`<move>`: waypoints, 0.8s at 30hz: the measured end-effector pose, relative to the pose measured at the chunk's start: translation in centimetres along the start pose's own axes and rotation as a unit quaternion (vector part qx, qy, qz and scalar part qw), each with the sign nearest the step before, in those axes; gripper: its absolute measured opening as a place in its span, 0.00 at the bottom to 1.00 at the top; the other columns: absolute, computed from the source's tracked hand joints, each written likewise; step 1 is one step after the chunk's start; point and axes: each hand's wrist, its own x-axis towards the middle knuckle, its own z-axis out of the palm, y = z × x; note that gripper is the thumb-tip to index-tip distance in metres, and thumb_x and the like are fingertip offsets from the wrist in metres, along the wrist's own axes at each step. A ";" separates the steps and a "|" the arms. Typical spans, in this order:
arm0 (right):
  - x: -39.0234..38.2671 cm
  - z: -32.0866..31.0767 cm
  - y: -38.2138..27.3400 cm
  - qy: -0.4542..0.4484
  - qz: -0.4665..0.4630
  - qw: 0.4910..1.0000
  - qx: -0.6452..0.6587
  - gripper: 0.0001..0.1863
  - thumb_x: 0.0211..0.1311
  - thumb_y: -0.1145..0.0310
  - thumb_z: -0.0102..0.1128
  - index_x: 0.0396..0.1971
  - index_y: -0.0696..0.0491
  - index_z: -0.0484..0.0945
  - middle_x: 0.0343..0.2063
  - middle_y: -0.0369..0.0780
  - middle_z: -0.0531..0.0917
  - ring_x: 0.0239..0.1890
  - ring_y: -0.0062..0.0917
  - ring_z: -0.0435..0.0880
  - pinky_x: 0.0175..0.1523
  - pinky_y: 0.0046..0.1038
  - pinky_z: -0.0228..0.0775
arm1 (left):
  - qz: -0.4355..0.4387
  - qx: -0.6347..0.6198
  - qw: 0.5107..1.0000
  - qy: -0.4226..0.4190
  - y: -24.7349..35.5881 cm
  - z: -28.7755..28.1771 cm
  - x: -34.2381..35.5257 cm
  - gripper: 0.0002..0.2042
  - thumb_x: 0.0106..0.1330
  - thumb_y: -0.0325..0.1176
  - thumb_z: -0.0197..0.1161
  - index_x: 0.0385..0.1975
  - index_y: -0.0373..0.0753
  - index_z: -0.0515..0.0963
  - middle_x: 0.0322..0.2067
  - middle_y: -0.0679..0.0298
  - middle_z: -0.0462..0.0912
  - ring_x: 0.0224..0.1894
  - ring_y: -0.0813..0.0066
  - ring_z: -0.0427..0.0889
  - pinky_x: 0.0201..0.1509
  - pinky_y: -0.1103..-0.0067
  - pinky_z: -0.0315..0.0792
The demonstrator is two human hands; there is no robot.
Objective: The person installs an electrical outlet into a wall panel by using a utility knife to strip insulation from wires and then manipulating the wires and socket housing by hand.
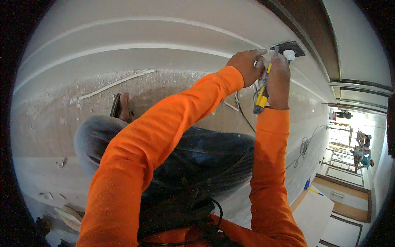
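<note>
My right hand (pixel 279 82) is wrapped round a yellow and black utility knife (pixel 262 95). The knife's narrow tip points up to a dark square plate (pixel 297 47) on the white wall. A white round fitting (pixel 289 54) stands out from that plate, just above my right fingers. Close on the left, my left hand (pixel 248 66) has its fingers bent and pressed together at the wall, beside the plate. What they pinch, if anything, is hidden. White dust coats the fingers of both hands.
White moulding (pixel 135 47) runs along the wall. A thin white strip (pixel 117 84) and debris lie on the dusty floor by my foot (pixel 124 108). A dark cable (pixel 243 113) hangs below my hands; another cable lies coiled (pixel 303 146) at right. Distant people (pixel 364 154) work beside scaffolding.
</note>
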 end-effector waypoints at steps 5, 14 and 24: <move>-0.2 0.1 0.6 0.031 -0.067 0.996 -0.041 0.16 0.66 0.69 0.52 0.49 0.62 0.74 0.47 0.55 0.79 0.47 0.49 0.79 0.53 0.43 0.71 | -0.026 -0.006 0.999 -0.017 0.6 -0.5 -0.3 0.18 0.68 0.32 0.54 0.57 0.38 0.75 0.46 0.49 0.83 0.46 0.53 0.84 0.54 0.66 0.76; -1.2 0.7 -2.8 0.012 0.043 0.997 0.061 0.14 0.69 0.71 0.47 0.46 0.65 0.75 0.46 0.56 0.78 0.47 0.51 0.79 0.52 0.42 0.71 | 0.004 0.038 0.999 0.001 -0.2 -0.9 0.0 0.19 0.67 0.35 0.55 0.56 0.37 0.76 0.47 0.47 0.82 0.49 0.48 0.81 0.58 0.64 0.73; -0.3 0.4 1.3 0.008 -0.119 0.982 -0.146 0.18 0.74 0.67 0.40 0.47 0.66 0.73 0.52 0.57 0.74 0.53 0.53 0.75 0.58 0.44 0.67 | -0.002 0.029 0.999 -0.031 0.8 -0.7 0.0 0.18 0.68 0.35 0.53 0.55 0.37 0.77 0.48 0.46 0.81 0.51 0.44 0.78 0.58 0.63 0.72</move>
